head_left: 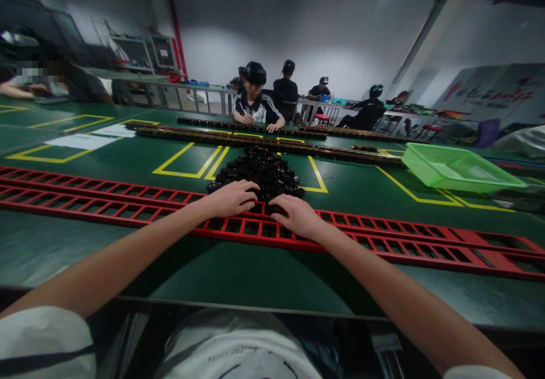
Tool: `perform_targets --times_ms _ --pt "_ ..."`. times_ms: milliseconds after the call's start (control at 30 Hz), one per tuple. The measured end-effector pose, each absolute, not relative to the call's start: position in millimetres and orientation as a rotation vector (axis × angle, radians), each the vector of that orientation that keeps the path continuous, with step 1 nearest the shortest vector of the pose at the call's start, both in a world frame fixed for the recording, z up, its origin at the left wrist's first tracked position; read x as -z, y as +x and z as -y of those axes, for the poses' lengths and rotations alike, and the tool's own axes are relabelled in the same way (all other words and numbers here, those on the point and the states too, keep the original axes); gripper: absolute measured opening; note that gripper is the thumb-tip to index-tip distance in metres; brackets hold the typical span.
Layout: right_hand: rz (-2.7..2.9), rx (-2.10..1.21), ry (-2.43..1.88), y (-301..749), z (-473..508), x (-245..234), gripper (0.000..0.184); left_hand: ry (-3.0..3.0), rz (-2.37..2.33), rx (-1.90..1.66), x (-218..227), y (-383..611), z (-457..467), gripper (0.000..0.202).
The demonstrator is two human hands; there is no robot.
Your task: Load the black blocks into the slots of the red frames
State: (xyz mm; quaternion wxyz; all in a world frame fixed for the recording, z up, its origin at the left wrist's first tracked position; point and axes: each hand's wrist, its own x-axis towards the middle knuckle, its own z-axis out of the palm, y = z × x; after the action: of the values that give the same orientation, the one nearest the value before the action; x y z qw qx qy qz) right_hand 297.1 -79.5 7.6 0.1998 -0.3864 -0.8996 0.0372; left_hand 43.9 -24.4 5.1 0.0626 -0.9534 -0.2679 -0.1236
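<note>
A heap of small glossy black parts [259, 169] lies in front of me, its near edge against the red slotted rails [370, 241]. My left hand [234, 198] is at the heap's near left side, fingers bent and a little apart, with nothing visible in them. Close by on the right, my right hand [296, 214] has thumb and fingers closed about a small black part [271, 208] above the rails. The exact shape of that part is too dark to make out.
Long dark brown rails [204, 137] lie across the table beyond the heap. A green plastic basket [460, 169] stands at right, and white papers [89, 139] lie at left. Across the table sits a person [258, 103]; others work farther back. Yellow tape marks the green tabletop [238, 271].
</note>
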Motion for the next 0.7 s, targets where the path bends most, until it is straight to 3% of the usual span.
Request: perform_targets --times_ms 500,700 --pt "2.496 -0.027 -0.883 299.3 80.9 -6.5 0.018 -2.915 0.827 0.480 -1.6 43.0 22.4 0.031" --pt "2.518 -0.059 -0.881 300.2 78.1 -2.9 0.016 -2.841 1.005 0.402 5.5 40.7 19.2 0.050"
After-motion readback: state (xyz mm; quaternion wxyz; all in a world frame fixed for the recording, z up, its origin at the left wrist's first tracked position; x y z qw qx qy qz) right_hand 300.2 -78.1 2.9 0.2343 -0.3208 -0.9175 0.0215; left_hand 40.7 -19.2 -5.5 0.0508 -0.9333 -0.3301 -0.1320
